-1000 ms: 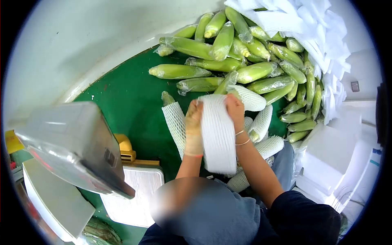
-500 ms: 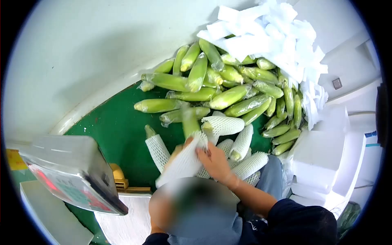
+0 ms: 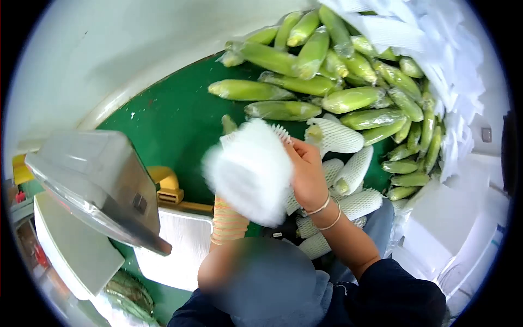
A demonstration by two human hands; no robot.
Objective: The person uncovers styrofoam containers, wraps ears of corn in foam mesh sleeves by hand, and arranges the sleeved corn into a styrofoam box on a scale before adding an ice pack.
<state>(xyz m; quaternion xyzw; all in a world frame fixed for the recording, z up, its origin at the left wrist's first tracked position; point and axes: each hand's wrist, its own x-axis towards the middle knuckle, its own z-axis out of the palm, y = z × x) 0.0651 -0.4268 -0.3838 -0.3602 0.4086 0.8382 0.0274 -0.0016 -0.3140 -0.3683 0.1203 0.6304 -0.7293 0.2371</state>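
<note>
A white foam net sleeve (image 3: 250, 174), smeared by motion, is held up in front of me; I cannot tell whether corn is inside. My right hand (image 3: 309, 174) pinches its right edge between thumb and fingers. My left hand is hidden behind the sleeve, and only the orange-striped cuff (image 3: 230, 220) shows below it. Just behind the sleeve, the tip of an ear of corn (image 3: 229, 124) sticks out. Right of my right hand lie several ears in foam nets, among them one netted ear (image 3: 354, 169) and another netted ear (image 3: 335, 136).
Plastic-wrapped green corn (image 3: 354, 101) is heaped at the back right of the green surface (image 3: 169, 111). Loose white foam nets (image 3: 430, 49) cover its far side. At left stand a grey scale display (image 3: 103, 185) and a yellow tool (image 3: 170, 188) beside a pale board (image 3: 174, 245).
The view has shifted, so the corn heap sits higher and further right. The green ear seen at the sleeve's mouth no longer shows, and the sleeve now faces me, blurred.
</note>
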